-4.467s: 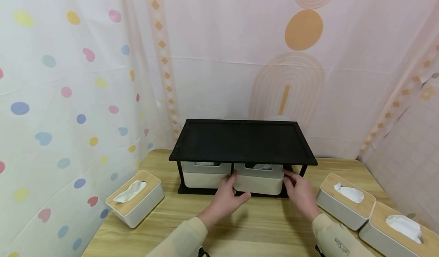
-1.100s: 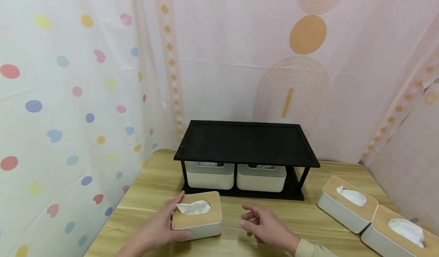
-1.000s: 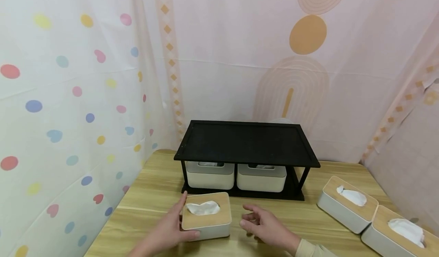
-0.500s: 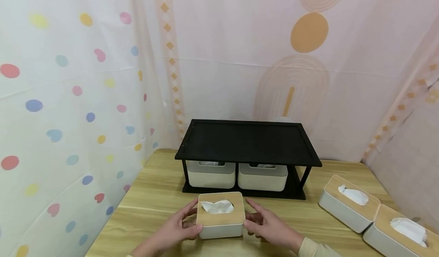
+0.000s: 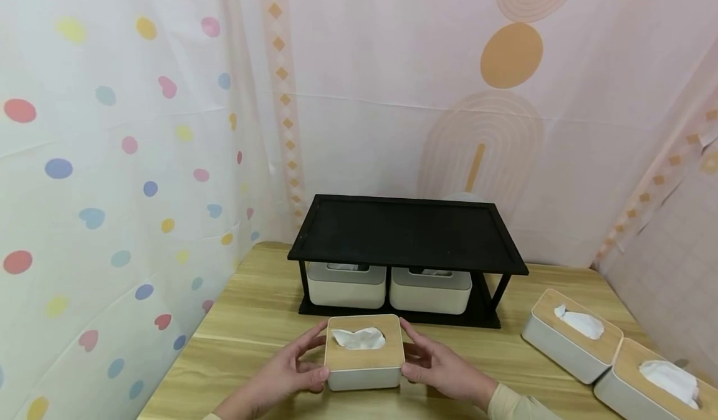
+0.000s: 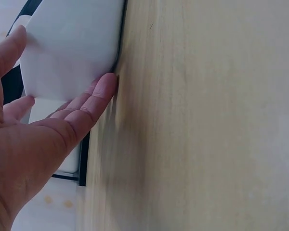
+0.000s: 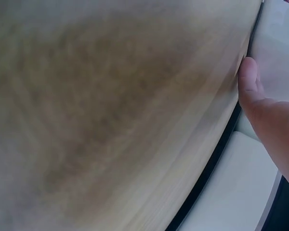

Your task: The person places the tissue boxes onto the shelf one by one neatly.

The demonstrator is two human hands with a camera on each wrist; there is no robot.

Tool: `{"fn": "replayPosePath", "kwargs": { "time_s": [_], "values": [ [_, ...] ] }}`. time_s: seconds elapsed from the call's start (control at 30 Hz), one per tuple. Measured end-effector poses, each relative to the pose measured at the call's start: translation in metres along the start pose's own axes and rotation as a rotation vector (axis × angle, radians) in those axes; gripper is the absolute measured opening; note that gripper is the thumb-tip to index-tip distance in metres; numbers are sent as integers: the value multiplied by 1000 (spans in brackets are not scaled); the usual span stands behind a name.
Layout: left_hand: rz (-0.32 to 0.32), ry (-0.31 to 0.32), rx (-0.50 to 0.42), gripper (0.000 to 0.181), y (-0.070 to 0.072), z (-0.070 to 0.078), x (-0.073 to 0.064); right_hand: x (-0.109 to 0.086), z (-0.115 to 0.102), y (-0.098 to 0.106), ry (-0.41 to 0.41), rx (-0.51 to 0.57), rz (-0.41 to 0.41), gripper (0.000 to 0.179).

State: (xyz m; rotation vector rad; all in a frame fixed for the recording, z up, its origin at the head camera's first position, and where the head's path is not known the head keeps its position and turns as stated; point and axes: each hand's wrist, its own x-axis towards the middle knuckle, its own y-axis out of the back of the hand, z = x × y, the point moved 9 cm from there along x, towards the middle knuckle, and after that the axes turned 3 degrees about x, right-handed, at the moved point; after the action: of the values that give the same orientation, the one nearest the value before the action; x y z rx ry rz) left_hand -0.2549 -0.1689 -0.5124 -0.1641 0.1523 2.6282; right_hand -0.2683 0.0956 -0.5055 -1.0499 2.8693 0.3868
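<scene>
A tissue box (image 5: 364, 379) with a pale wooden lid and grey-white sides sits in front of a black rack (image 5: 404, 233). A white tissue (image 5: 361, 339) sticks out of its slot. My left hand (image 5: 286, 370) grips its left end, thumb at the near corner and fingers toward the far one. In the left wrist view those fingers (image 6: 98, 91) lie low along the box's end, close to the tabletop. At the right end my right hand (image 5: 443, 367) holds the box the same way. Its palm side is largely hidden in the right wrist view.
Two tissue boxes stand side by side under the rack top, a left one (image 5: 348, 293) and a right one (image 5: 430, 297). Another pair of wooden-lidded boxes touches end to end at the right, one farther back (image 5: 561, 348), one nearer (image 5: 634, 395). Curtains surround the wooden table (image 5: 235, 320).
My left hand brought the tissue box from the table's left side to in front of the rack. My right hand has closed on its other end. Over the last half second little has moved.
</scene>
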Motion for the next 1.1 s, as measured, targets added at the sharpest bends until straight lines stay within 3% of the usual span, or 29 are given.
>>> {"fn": "replayPosePath", "kwargs": {
  "time_s": [0.27, 0.57, 1.1],
  "values": [
    [-18, 6, 4, 103, -3, 1, 1, -1, 1, 3, 0, 46, 4, 87],
    [-11, -41, 9, 103, -5, 5, 2, -1, 1, 2, 5, 63, 7, 88],
    [-11, -18, 8, 102, -4, 6, 2, -1, -1, 0, 16, 88, -1, 88]
  ]
}}
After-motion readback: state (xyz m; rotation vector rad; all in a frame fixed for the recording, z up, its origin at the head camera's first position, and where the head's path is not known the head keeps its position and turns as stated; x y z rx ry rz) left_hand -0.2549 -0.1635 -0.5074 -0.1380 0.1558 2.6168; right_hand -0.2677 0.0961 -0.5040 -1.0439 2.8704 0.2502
